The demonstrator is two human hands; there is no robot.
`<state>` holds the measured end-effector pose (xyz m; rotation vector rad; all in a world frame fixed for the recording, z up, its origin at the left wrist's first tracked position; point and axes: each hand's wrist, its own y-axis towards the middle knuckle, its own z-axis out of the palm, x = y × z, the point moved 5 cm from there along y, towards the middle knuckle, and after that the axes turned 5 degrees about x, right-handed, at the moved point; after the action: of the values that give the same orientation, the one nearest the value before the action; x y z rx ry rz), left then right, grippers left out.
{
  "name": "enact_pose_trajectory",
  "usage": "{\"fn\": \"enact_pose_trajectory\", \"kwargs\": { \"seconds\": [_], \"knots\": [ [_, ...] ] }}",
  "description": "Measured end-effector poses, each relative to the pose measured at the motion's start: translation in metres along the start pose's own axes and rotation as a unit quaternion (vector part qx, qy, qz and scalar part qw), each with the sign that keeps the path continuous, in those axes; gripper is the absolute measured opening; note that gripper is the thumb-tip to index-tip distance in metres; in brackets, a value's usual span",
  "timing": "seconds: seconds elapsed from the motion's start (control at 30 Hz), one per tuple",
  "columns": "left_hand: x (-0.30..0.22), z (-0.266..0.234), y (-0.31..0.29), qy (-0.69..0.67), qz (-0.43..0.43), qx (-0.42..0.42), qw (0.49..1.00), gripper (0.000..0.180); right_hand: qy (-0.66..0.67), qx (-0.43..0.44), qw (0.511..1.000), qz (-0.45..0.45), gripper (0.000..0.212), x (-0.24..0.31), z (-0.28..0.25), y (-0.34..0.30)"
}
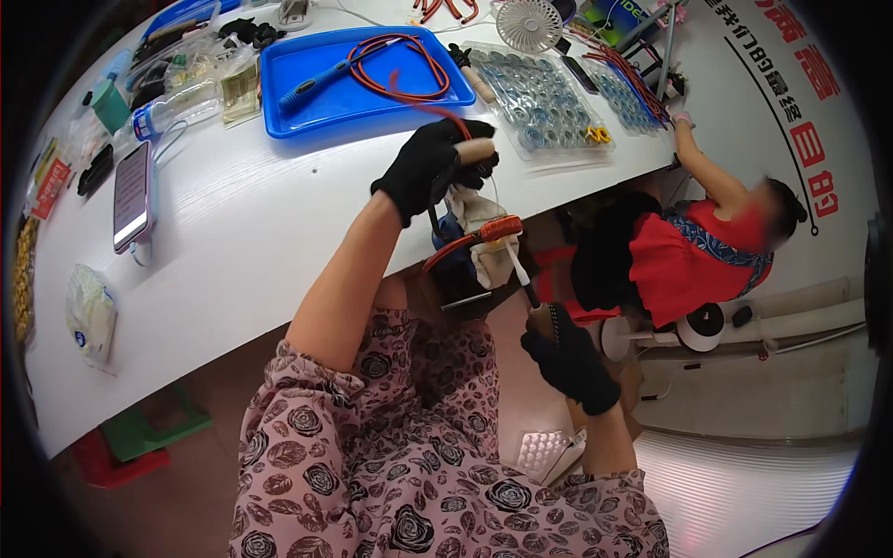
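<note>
My left hand (428, 167), in a black glove with pale finger covers, is closed above the table edge. From its fingers a thin pale wire runs down toward an orange-red wound bundle (502, 228); a red cable (430, 107), partly blurred, rises past the same hand. White cloth (493, 264) wraps the holder under the bundle, and a blue vise-like body (450, 232) shows partly behind it. Gloved in black too, my right hand (569, 358) grips a soldering iron (521, 270), its tip at the bundle's underside. Whether the tip touches cannot be made out.
A blue tray (307, 119) holds a blue-handled tool (316, 86) and a coiled red cable. Clear trays of round parts (539, 98) and a small fan (528, 23) stand beyond. At left are a phone (133, 197) and a bottle (181, 109). A person in red (688, 251) sits right.
</note>
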<state>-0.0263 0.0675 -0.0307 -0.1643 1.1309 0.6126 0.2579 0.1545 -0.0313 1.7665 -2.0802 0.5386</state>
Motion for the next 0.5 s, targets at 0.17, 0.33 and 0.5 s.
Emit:
{"fn": "enact_pose_trajectory", "kwargs": {
  "seconds": [0.17,0.33,0.5],
  "knots": [
    [-0.02,0.024,-0.105,0.366,0.093,-0.277,0.884,0.044,-0.005,0.16,0.985,0.069,0.027,0.018,0.023,-0.09],
    [0.012,0.112,-0.126,0.636,0.3,0.018,0.711,0.043,0.157,0.056,0.967,0.192,0.024,0.028,0.006,-0.126],
    [0.023,0.114,-0.12,0.651,0.31,0.056,0.691,0.037,0.366,0.107,0.865,0.326,0.023,0.017,0.002,-0.136]
  ]
}}
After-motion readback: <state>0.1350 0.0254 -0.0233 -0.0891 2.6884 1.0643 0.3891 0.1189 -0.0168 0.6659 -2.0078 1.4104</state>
